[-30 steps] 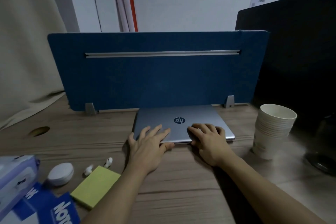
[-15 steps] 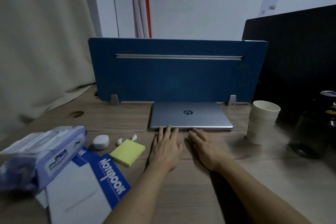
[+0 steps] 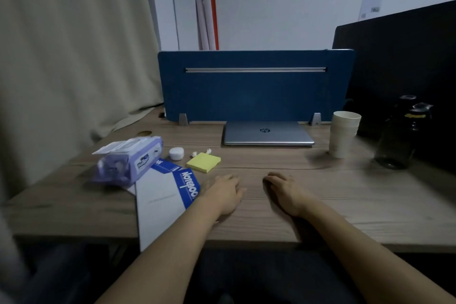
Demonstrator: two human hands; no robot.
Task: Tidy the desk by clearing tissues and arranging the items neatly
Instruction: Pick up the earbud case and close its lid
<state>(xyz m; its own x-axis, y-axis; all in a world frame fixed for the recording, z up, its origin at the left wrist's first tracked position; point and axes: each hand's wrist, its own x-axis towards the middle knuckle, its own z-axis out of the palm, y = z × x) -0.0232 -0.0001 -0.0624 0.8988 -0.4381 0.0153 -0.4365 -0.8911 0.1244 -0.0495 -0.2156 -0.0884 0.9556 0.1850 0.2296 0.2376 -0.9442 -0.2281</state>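
A closed silver laptop [image 3: 268, 133] lies flat against the blue divider at the back of the desk. My left hand [image 3: 223, 192] and my right hand [image 3: 283, 191] rest palm-down on the wood in front of it, both empty, fingers loosely curled, a hand's length from the laptop. Left of my left hand lies a blue-and-white notebook [image 3: 164, 195], hanging over the front edge. A purple tissue pack [image 3: 128, 160] sits on its far corner. A yellow sticky-note pad [image 3: 203, 162], two white earbuds [image 3: 201, 152] and their white case [image 3: 176, 153] lie nearby.
A stack of paper cups [image 3: 344, 134] stands right of the laptop, with a dark glass bottle [image 3: 401, 136] further right. The blue divider [image 3: 254, 86] closes the back, a black panel [image 3: 404, 61] the right. A beige curtain [image 3: 69, 57] hangs on the left.
Both hands have slid off the laptop and drawn back toward me over the desk. The view has pulled back, bringing the notebook, tissue pack and bottle into sight.
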